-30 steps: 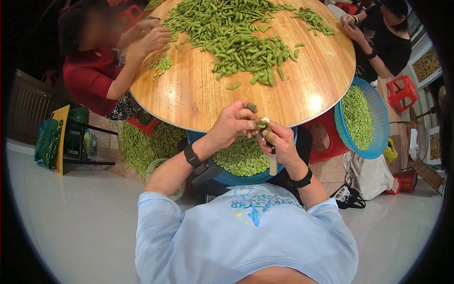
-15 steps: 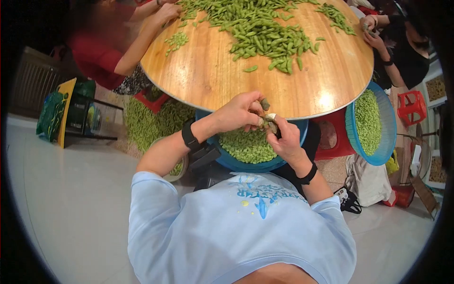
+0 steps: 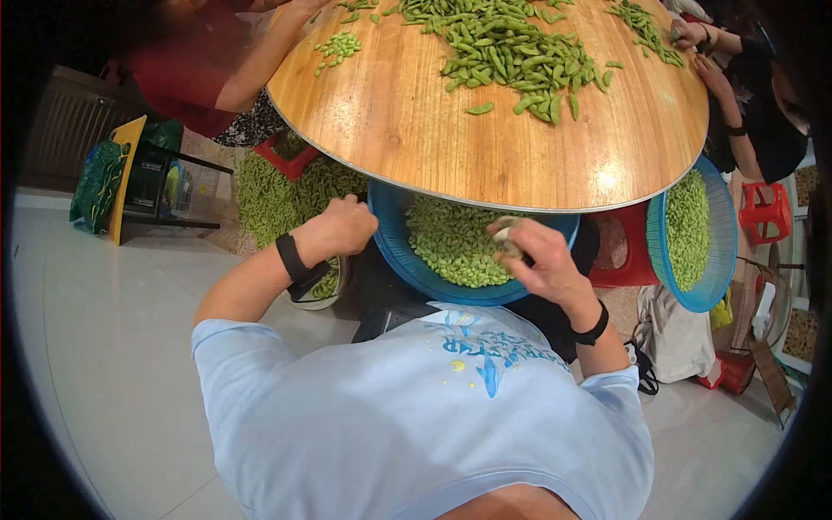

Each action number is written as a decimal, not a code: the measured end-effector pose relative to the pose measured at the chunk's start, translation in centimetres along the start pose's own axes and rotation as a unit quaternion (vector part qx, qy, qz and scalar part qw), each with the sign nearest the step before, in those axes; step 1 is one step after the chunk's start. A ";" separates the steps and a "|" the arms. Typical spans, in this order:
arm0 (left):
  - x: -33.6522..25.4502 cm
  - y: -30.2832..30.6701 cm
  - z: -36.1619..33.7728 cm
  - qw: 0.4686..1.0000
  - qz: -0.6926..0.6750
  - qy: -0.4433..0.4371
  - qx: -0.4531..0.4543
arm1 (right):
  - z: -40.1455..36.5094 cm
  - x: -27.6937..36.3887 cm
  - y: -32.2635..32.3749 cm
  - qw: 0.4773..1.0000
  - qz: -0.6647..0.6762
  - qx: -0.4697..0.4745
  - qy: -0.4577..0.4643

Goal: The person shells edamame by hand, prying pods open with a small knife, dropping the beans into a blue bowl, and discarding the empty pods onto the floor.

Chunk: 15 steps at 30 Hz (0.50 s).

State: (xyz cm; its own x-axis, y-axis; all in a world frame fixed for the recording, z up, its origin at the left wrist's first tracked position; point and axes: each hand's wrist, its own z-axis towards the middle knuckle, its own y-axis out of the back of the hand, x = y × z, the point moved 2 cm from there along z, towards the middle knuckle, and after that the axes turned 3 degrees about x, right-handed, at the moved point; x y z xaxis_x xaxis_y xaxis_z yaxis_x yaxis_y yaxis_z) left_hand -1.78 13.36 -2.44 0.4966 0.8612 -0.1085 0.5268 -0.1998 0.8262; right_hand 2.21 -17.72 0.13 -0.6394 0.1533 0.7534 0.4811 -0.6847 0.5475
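My left hand [image 3: 345, 225] is closed in a fist, just left of the blue basket [image 3: 394, 269] and above a pale bucket [image 3: 341, 290] with green pods or hulls in it. Whatever the fist holds, if anything, is hidden. Over the basket's right side, my right hand [image 3: 548, 260] has its fingers curled together. Pale and dark coverings show at its fingertips, and I cannot make out what lies between them. Shelled green soybeans [image 3: 459, 247] fill much of the basket, partly beneath the table edge.
A round wooden table [image 3: 373, 130] bears a heap of soybean pods [image 3: 511, 61] and a few shelled beans [image 3: 336, 48]. Co-workers sit left and right. A second blue basket [image 3: 719, 251] of beans stands right, near red stools [image 3: 764, 212]. More green pods or hulls [image 3: 277, 191] cover the floor at left.
My hands were together at the table edge. The left has moved left and down toward the bucket; the right has moved slightly right and down over the basket. The view has shifted somewhat.
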 end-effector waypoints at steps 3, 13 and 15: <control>0.3 -1.1 1.7 0.999 -0.045 0.010 -0.003 | 0.4 -0.6 1.3 0.998 0.038 -0.029 -0.039; 0.6 -10.2 16.3 0.987 0.042 -0.080 0.133 | 1.5 -6.6 3.8 0.895 0.286 -0.279 -0.197; 0.9 -11.4 16.9 0.991 -0.005 -0.054 0.122 | 1.7 -6.3 3.7 0.902 0.271 -0.281 -0.183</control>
State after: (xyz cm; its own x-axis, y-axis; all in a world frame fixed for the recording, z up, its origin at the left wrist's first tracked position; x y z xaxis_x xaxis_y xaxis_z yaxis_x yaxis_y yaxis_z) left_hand 4.31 8.50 -21.27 0.5537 0.8117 -0.1859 0.6776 -0.3094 0.6672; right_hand 9.03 -19.94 -1.94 -0.1106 -0.1576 0.9813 0.2178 -0.9672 -0.1308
